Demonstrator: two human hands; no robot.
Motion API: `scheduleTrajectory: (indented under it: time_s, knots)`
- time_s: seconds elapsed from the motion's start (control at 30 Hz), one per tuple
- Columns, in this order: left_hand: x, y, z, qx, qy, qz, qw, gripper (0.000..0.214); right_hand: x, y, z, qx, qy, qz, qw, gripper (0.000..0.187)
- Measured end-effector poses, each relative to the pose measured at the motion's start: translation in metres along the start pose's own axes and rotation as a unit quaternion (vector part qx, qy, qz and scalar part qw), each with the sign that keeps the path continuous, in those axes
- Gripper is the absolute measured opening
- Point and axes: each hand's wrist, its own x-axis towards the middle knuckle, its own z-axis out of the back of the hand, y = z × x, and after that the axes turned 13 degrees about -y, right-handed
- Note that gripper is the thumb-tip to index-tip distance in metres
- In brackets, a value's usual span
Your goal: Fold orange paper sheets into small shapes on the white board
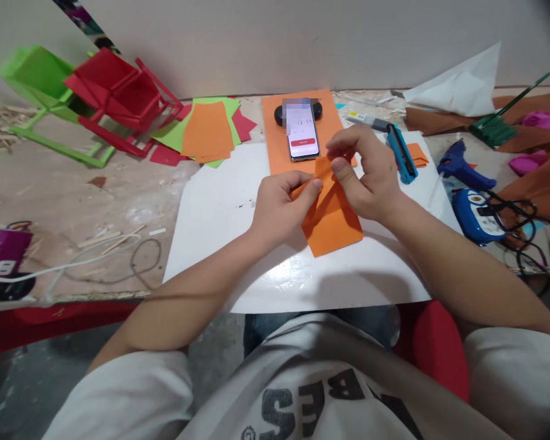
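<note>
Both my hands grip a folded orange paper (332, 220) over a glossy white sheet (220, 208). My left hand (279, 205) pinches its upper left edge with thumb and fingers closed. My right hand (362, 174) pinches the top fold, fingers curled tight. The paper's lower part rests on the white sheet. Just beyond my hands a phone (302, 131) with a lit screen lies on another orange sheet (275, 146).
A blue utility knife (401, 156) and blue glue guns (467, 177) with black cords lie at the right. Red (119, 98) and green (41, 79) paper chair models stand at the far left, next to a stack of coloured papers (208, 131). A white cable (73, 263) lies at the left.
</note>
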Motion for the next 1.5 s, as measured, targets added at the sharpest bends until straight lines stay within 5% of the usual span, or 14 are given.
scheduleTrajectory:
  time_s: [0.37, 1.5]
  knots:
    - [0.004, 0.002, 0.0, -0.025, -0.059, 0.02, 0.998, 0.044, 0.011, -0.01, -0.006, 0.266, 0.033, -0.244, 0.932, 0.07]
    - [0.004, 0.001, 0.004, 0.038, -0.047, -0.069, 0.996, 0.048, 0.012, 0.0, -0.005, 0.268, 0.02, -0.244, 0.932, 0.072]
